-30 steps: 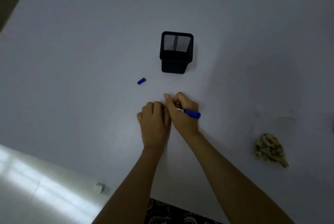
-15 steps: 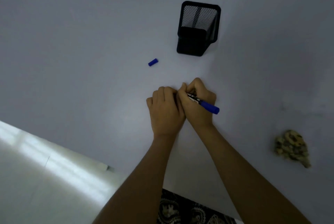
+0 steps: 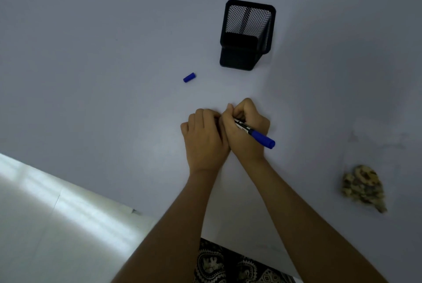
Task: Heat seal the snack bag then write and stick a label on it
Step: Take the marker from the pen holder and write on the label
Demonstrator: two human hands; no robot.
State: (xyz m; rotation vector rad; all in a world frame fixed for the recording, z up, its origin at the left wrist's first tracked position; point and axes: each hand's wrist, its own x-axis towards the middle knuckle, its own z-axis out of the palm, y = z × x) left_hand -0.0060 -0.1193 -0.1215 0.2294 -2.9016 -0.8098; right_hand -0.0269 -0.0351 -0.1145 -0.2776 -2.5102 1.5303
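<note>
My right hand (image 3: 247,130) grips a blue marker (image 3: 258,135), its tip pointed down at the table and hidden behind my fingers. My left hand (image 3: 203,136) lies against it on the left, palm down, fingers bent onto the table; whatever is under them is hidden. The marker's blue cap (image 3: 189,77) lies loose on the table, up and to the left of my hands. A clear snack bag (image 3: 363,188) with brown pieces lies at the right, far from both hands.
A black mesh pen holder (image 3: 247,36) stands beyond my hands. The white table (image 3: 91,43) ends in a front edge running diagonally at lower left, with pale floor (image 3: 45,225) beyond it. Patterned fabric shows at the bottom.
The view has shifted, so the pen holder and cap sit higher and more to the right than one second ago. My hands stay pressed together with the marker in the right hand.
</note>
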